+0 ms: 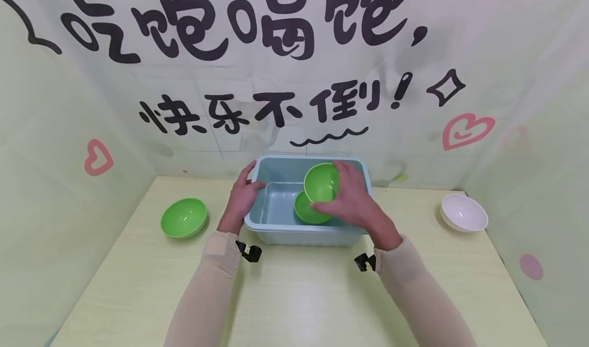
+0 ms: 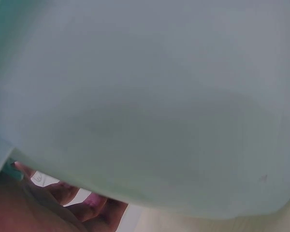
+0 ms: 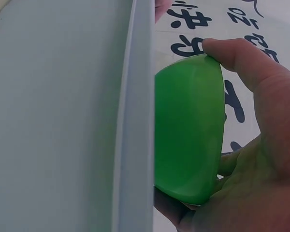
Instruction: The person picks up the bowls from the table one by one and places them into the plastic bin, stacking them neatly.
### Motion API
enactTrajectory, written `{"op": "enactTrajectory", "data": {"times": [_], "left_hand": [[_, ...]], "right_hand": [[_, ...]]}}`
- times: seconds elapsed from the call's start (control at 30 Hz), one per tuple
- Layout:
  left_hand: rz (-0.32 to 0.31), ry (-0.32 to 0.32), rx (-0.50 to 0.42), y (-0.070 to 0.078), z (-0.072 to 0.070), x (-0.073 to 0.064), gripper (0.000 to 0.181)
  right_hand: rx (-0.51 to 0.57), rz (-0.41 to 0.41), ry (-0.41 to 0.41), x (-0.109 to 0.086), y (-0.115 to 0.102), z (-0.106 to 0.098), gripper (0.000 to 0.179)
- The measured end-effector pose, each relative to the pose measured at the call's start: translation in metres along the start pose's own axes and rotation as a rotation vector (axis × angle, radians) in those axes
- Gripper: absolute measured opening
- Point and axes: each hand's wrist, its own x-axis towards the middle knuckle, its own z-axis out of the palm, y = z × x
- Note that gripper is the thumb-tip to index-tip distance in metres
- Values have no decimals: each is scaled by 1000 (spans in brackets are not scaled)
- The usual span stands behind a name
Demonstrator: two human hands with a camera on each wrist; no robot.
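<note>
My left hand point(image 1: 243, 196) grips the left rim of a light blue plastic bin point(image 1: 303, 237), thumb over the edge and fingers along the outside. In the left wrist view the bin's wall point(image 2: 150, 96) fills most of the picture, with the fingers point(image 2: 87, 208) showing below it. Over the right half of the bin, my right hand point(image 1: 352, 196) holds a green bowl point(image 1: 322, 181), tilted, by its rim between thumb and fingers. A second green bowl point(image 1: 309, 211) lies inside the bin beneath it, partly hidden. The right wrist view shows the held bowl point(image 3: 191, 125) partly behind the bin's edge.
Another green bowl point(image 1: 184, 218) stands on the table point(image 1: 294, 296) left of the bin. A white bowl point(image 1: 463, 213) sits near the table's right edge. Behind the bin rises a white backdrop point(image 1: 230, 76) with black lettering, and pale sheets hang at both sides.
</note>
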Motion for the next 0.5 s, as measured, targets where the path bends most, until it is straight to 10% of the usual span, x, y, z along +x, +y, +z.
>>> {"op": "enactTrajectory", "data": {"times": [0.5], "left_hand": [[2, 8, -2, 2, 0, -1, 71]], "right_hand": [[-41, 42, -48, 12, -6, 13, 115]]}}
